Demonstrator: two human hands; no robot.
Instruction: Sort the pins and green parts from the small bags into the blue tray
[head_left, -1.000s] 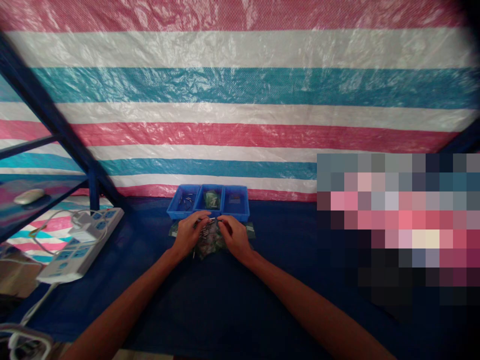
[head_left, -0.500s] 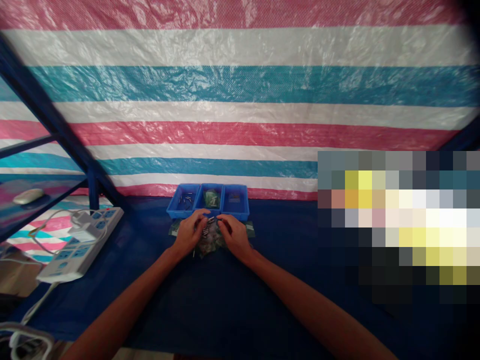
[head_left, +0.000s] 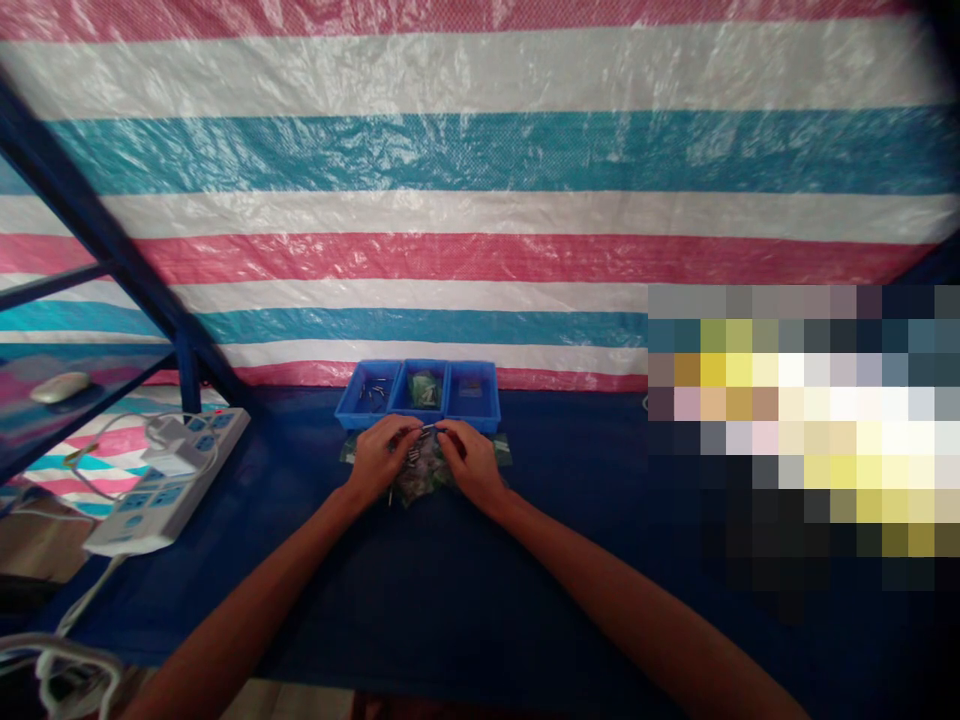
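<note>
Between the fingertips of my left hand (head_left: 384, 455) and my right hand (head_left: 471, 458) lies a small, thin metal rod (head_left: 428, 427), pinched from both ends. Its exact kind is too small to make out. Below the hands, several short metal pieces (head_left: 413, 457) rest on crumpled clear plastic bags (head_left: 420, 485). Just beyond the fingers stands a blue three-part tray (head_left: 498, 412). Loose metal pieces (head_left: 373, 391) are in its left compartment, a greenish plastic bag (head_left: 424, 389) in the middle one, and small, indistinct items (head_left: 470, 388) in the right one.
A white power strip (head_left: 169, 490) with a plugged-in adapter (head_left: 176, 445) and cables lies on the left of the dark blue table (head_left: 450, 600). A metal frame post (head_left: 135, 260) slants up behind it. Striped plastic sheeting (head_left: 450, 210) hangs at the back. A blurred patch covers the right.
My two hands have come closer together, and the metal rod now spans their fingertips. The whole view has shifted slightly.
</note>
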